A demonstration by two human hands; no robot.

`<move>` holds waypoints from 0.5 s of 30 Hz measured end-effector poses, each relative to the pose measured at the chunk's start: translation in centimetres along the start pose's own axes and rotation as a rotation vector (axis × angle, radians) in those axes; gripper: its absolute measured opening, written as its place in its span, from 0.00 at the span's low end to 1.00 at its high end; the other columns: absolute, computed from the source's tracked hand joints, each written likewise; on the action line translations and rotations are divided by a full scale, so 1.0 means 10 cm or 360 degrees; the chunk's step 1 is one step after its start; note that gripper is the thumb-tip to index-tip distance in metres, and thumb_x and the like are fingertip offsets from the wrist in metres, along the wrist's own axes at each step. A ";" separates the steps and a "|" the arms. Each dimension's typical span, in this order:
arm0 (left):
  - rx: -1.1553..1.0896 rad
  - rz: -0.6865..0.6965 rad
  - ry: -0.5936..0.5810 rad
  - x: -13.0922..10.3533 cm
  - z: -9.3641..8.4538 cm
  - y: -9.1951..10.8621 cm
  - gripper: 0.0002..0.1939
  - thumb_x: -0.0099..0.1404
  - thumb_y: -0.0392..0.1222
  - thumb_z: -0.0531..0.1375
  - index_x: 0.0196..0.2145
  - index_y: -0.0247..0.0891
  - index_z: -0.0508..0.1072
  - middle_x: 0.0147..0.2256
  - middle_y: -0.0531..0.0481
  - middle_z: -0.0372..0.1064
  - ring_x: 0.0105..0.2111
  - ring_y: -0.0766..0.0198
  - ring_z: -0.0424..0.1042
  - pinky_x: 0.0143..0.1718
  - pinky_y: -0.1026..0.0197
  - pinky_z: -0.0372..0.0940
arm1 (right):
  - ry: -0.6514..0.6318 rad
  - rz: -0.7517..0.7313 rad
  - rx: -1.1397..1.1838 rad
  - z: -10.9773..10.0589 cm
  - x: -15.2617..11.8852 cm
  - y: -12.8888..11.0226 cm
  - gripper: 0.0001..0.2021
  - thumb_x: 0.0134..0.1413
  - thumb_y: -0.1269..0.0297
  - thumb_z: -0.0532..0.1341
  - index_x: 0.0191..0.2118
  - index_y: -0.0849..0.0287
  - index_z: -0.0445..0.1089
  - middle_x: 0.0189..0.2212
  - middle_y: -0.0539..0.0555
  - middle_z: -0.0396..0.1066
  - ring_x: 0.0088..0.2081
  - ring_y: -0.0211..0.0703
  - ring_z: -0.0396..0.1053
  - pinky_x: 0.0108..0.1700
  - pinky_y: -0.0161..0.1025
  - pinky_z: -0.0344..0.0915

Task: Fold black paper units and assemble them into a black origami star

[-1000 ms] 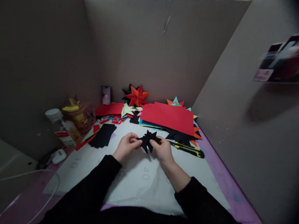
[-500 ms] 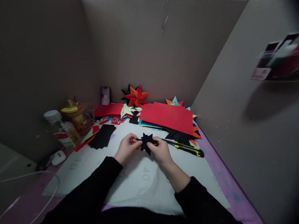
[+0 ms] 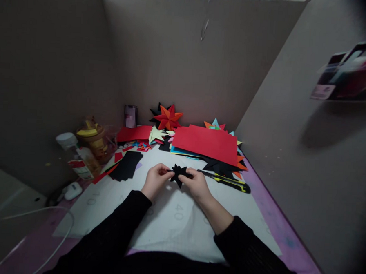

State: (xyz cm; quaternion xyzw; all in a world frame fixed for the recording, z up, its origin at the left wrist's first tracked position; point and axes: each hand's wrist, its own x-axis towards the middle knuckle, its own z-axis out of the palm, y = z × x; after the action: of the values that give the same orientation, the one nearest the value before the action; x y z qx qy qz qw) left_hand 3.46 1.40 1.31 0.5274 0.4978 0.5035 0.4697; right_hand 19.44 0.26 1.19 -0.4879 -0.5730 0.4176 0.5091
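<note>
A small black paper star [image 3: 178,174] with several points is held up between my hands, over the white sheet [image 3: 166,230] that covers the middle of the table. My left hand [image 3: 157,180] pinches its left side between thumb and fingers. On the right side, my right hand [image 3: 197,184] grips it the same way, thumb on the front face. Parts of the star under my fingertips are hidden. Just beyond my right hand lie black and yellow scissors [image 3: 229,182]. Left of my left hand rests a stack of black paper strips [image 3: 128,166].
Red sheets [image 3: 205,144] lie stacked at the back, beside finished paper stars [image 3: 168,118]. A phone [image 3: 130,117] leans at the back left. On the left stand a bottle [image 3: 82,158] and a brown cup [image 3: 93,138], with a white earphone case [image 3: 72,191] nearer. Grey partitions enclose three sides.
The star has turned or tilted slightly between my fingers. Both hands keep their pinch on it; the whole view has shifted a little.
</note>
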 end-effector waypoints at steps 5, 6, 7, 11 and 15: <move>-0.0081 -0.0146 0.0029 0.01 -0.01 -0.02 0.13 0.43 0.43 0.67 0.21 0.34 0.68 0.19 0.53 0.67 0.20 0.69 0.64 0.22 0.67 0.56 | -0.0025 -0.0043 -0.0041 0.00 0.00 0.02 0.07 0.39 0.63 0.63 0.23 0.62 0.71 0.22 0.50 0.66 0.27 0.40 0.63 0.31 0.35 0.58; -0.0106 -0.0190 0.0034 0.01 0.00 -0.02 0.13 0.42 0.44 0.67 0.20 0.34 0.68 0.18 0.54 0.66 0.19 0.69 0.63 0.22 0.67 0.55 | -0.0035 -0.0036 -0.0052 -0.01 0.00 0.02 0.07 0.39 0.63 0.63 0.23 0.62 0.70 0.21 0.50 0.66 0.27 0.39 0.63 0.30 0.35 0.58; -0.0117 -0.0214 0.0044 0.01 0.01 -0.02 0.14 0.42 0.44 0.67 0.19 0.34 0.67 0.18 0.54 0.66 0.18 0.70 0.62 0.21 0.67 0.55 | -0.0048 -0.0021 -0.0061 -0.01 0.00 0.02 0.07 0.39 0.62 0.63 0.23 0.62 0.70 0.21 0.50 0.67 0.26 0.39 0.63 0.29 0.35 0.58; -0.0075 -0.0216 0.0049 0.00 0.04 -0.01 0.16 0.41 0.45 0.68 0.17 0.34 0.65 0.16 0.55 0.63 0.17 0.71 0.60 0.20 0.67 0.53 | -0.0034 0.0091 -0.0045 0.00 -0.01 0.04 0.08 0.39 0.62 0.63 0.24 0.63 0.71 0.19 0.49 0.67 0.23 0.37 0.61 0.26 0.34 0.57; 0.0005 -0.0121 -0.0039 0.02 0.01 -0.04 0.15 0.43 0.48 0.66 0.19 0.34 0.67 0.17 0.55 0.63 0.18 0.71 0.59 0.20 0.68 0.52 | 0.0051 0.0185 0.0057 0.03 0.03 0.14 0.08 0.38 0.63 0.62 0.23 0.63 0.69 0.16 0.47 0.65 0.19 0.35 0.59 0.23 0.33 0.55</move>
State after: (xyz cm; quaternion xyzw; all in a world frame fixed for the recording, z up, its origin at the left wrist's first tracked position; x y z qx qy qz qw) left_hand 3.56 1.66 0.94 0.5149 0.5125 0.4779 0.4937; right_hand 19.38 0.78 -0.17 -0.5179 -0.5279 0.4489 0.5016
